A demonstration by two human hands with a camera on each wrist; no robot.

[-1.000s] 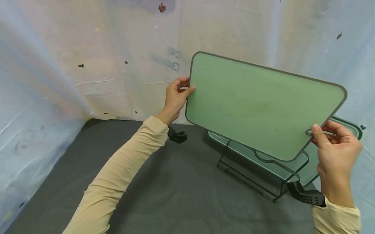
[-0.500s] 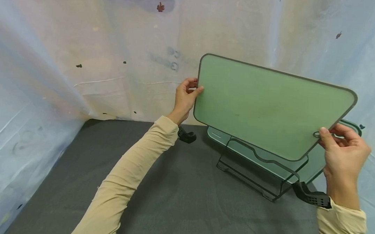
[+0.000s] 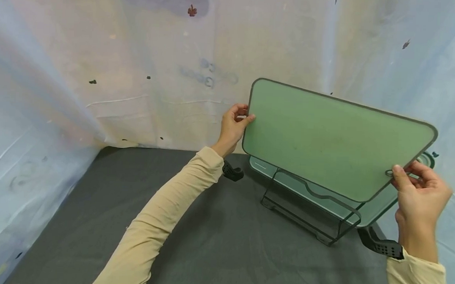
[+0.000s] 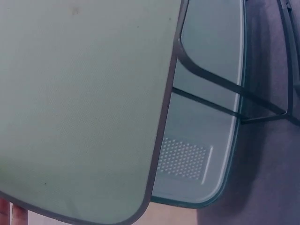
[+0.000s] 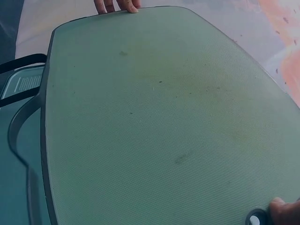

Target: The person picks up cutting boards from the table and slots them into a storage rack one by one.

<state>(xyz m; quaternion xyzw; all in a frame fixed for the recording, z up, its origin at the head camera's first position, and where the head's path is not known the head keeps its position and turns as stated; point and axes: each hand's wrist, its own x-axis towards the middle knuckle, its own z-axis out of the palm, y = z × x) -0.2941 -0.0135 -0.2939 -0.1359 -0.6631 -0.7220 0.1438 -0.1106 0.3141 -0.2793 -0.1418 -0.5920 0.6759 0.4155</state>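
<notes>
A green cutting board (image 3: 338, 138) with a grey rim is held up and tilted, its right end lower. My left hand (image 3: 232, 127) pinches the board's left edge, thumb on the front face. At the lower right corner my right hand (image 3: 423, 191) pinches the opposite edge beside a small ring-shaped hole (image 5: 255, 211). Just below and behind stands a black wire rack (image 3: 326, 197). A second, blue-green board (image 4: 201, 122) with a raised dotted patch leans in that rack, partly hidden by the held one. The held board's lower edge overlaps the rack's top wire in the head view.
Dark grey cloth (image 3: 207, 251) covers the tabletop under the rack. Pale plastic sheeting (image 3: 169, 71) with small leaf marks hangs at the back and along both sides. Black wrist camera mounts (image 3: 381, 246) sit close to the rack's right end.
Both hands have carried the green cutting board to the right, and lately slightly lower in view. The grip of each hand is the same. The rack and second board stay in place.
</notes>
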